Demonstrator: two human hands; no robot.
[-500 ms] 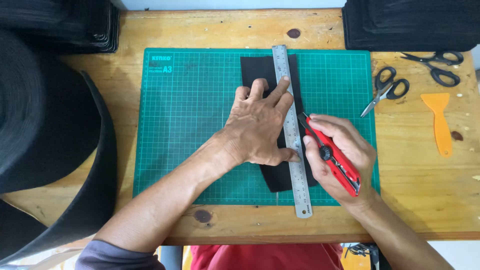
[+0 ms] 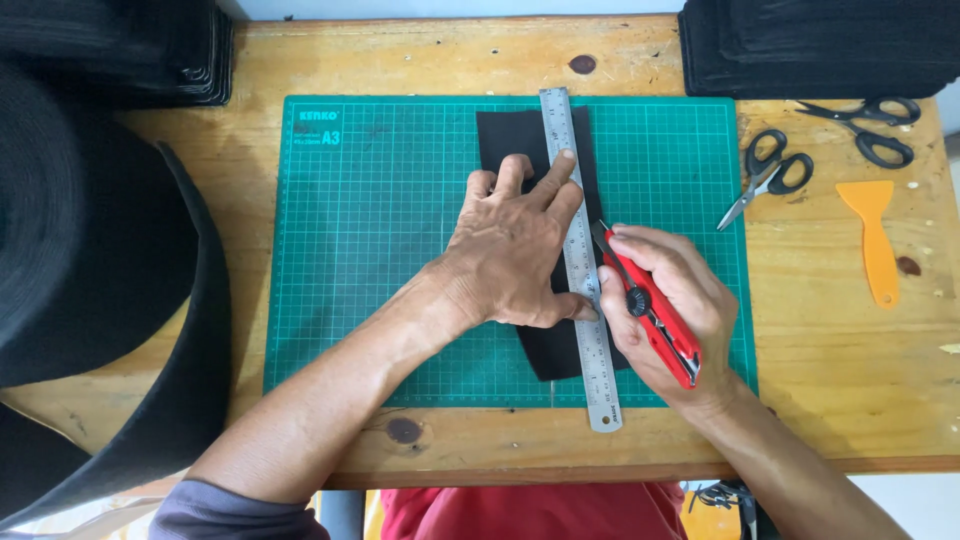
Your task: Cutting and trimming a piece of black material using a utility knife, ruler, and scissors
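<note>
Right now a cut is under way: on the wooden worktop (image 2: 300,60) lies a green cutting mat (image 2: 380,250), and the left hand (image 2: 515,250), flat and holding nothing, pins a steel ruler (image 2: 580,260) over black fabric (image 2: 505,135). Just right, the right hand (image 2: 665,300) has a closed grip on a red utility knife (image 2: 650,310), blade at the ruler's edge. A steady draw alongside seems called for.

— What is showing around the work area?
— A wooden table (image 2: 300,70) with dark knots is filling the view, its near edge running along the bottom.
— And beyond it?
— A pale wall strip (image 2: 450,8) is peeking at the far edge. Soft, even light is falling across the wood.
</note>
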